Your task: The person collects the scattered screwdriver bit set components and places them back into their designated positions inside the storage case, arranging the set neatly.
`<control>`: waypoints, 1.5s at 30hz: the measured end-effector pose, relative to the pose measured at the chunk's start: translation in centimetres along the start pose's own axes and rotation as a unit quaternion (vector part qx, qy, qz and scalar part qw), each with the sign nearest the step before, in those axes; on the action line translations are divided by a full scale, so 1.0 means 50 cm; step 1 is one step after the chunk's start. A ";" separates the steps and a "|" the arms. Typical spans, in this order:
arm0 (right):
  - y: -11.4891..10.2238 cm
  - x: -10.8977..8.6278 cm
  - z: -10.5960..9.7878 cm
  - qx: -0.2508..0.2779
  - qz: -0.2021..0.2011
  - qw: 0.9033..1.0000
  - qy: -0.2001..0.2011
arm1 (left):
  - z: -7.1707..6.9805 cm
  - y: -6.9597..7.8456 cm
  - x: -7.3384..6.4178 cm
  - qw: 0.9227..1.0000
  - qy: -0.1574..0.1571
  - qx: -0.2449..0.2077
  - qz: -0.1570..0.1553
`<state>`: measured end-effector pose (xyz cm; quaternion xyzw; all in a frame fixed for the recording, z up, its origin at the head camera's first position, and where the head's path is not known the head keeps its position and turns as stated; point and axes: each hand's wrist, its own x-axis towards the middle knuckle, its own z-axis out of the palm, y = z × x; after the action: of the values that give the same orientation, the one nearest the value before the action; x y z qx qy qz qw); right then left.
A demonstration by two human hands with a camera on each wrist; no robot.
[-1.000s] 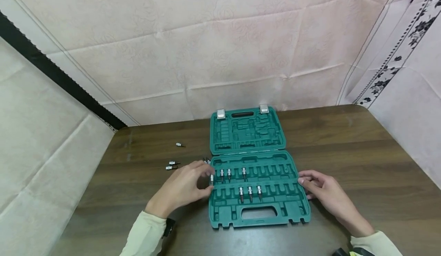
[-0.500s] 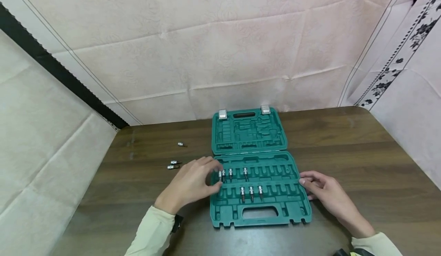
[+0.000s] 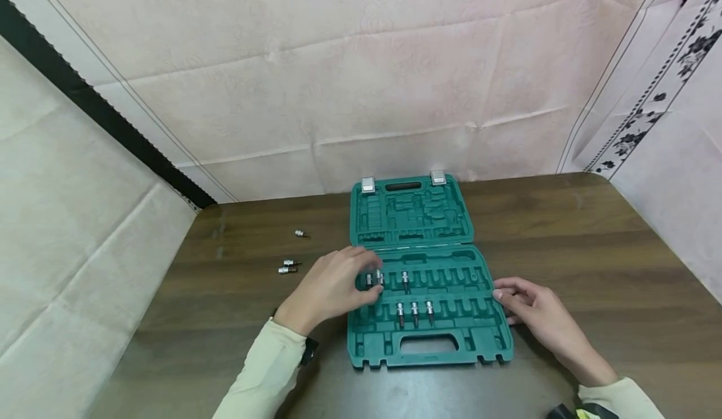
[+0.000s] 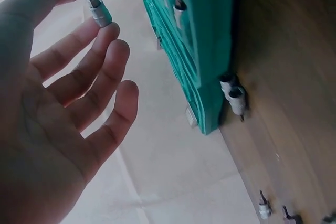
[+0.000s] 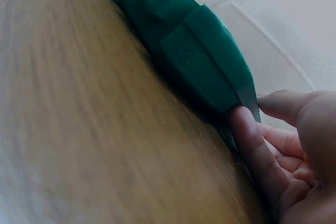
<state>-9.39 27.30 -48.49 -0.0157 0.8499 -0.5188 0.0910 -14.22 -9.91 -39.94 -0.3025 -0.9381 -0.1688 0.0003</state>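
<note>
My left hand (image 3: 335, 289) is over the left part of an open green tool case (image 3: 429, 351), pinching a bit socket (image 4: 101, 13) between thumb and fingertips. The socket has a silver body and a thin dark tip, and it hangs above the case's upper row. Several bit sockets sit in the moulded slots, such as one in the upper row (image 3: 405, 280) and one in the lower row (image 3: 414, 314). At the case's right edge, my right hand (image 3: 536, 312) grips the rim; its thumb and fingers show against the green wall (image 5: 202, 66) in the right wrist view.
Loose bit sockets lie on the wooden table (image 3: 242, 319) left of the case: one farther back (image 3: 301, 233), a pair (image 3: 287, 270) nearer. More sockets (image 4: 236, 98) lie close beside the case, hidden by my left hand in the head view. The lid (image 3: 412, 218) stands open near the pale wall covering.
My left hand has moved right with the pinched bit socket, from the case's left edge to above the upper row. The right hand stays on the rim. The head view has shifted slightly.
</note>
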 end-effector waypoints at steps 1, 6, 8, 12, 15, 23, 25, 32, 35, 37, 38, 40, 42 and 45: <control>-0.001 0.002 -0.001 -0.001 -0.001 1.000 0.001 | -0.001 0.002 0.005 1.000 -0.001 -0.002 -0.002; -0.003 0.005 -0.004 0.001 0.003 1.000 0.000 | 0.000 0.014 0.024 1.000 -0.016 -0.006 -0.005; -0.004 0.004 -0.004 0.001 0.003 1.000 0.000 | 0.003 0.017 0.031 1.000 -0.028 -0.008 -0.004; -0.005 0.004 -0.005 0.001 0.002 1.000 0.002 | 0.009 0.023 0.042 0.999 -0.045 -0.006 0.002; -0.004 0.004 -0.004 -0.001 0.004 1.000 0.003 | 0.011 0.030 0.050 0.999 -0.049 0.008 0.011; 0.001 0.001 0.000 -0.005 0.013 1.000 0.003 | 0.020 0.053 0.073 0.998 -0.040 0.041 0.028; 0.001 0.001 0.001 -0.005 0.013 1.000 0.003 | 0.023 0.058 0.077 0.998 -0.036 0.046 0.028; 0.002 0.000 0.003 -0.001 0.008 1.000 0.005 | 0.038 0.072 0.085 0.998 -0.025 0.055 0.009; 0.001 0.001 0.003 0.000 0.007 1.000 0.004 | 0.046 0.075 0.087 0.999 -0.025 0.046 -0.003; 0.000 0.001 0.002 -0.001 0.007 1.000 0.004 | 0.051 0.077 0.089 0.999 -0.026 0.036 -0.013; -0.002 0.002 0.002 -0.001 0.006 1.000 0.004 | 0.053 0.078 0.091 0.999 -0.027 0.032 -0.018; -0.006 0.001 0.000 -0.001 0.006 1.000 0.005 | 0.055 0.082 0.093 0.999 -0.032 0.021 -0.031; -0.009 0.001 -0.001 -0.001 0.006 1.000 0.005 | 0.058 0.087 0.095 0.998 -0.042 0.009 -0.045; -0.009 0.000 -0.002 0.001 0.009 1.000 0.004 | 0.062 0.094 0.097 0.997 -0.059 -0.008 -0.058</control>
<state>-9.44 27.19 -48.05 -0.0058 0.8500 -0.5186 0.0929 -15.19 -2.60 -40.86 -0.2568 -0.9511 -0.1582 -0.0670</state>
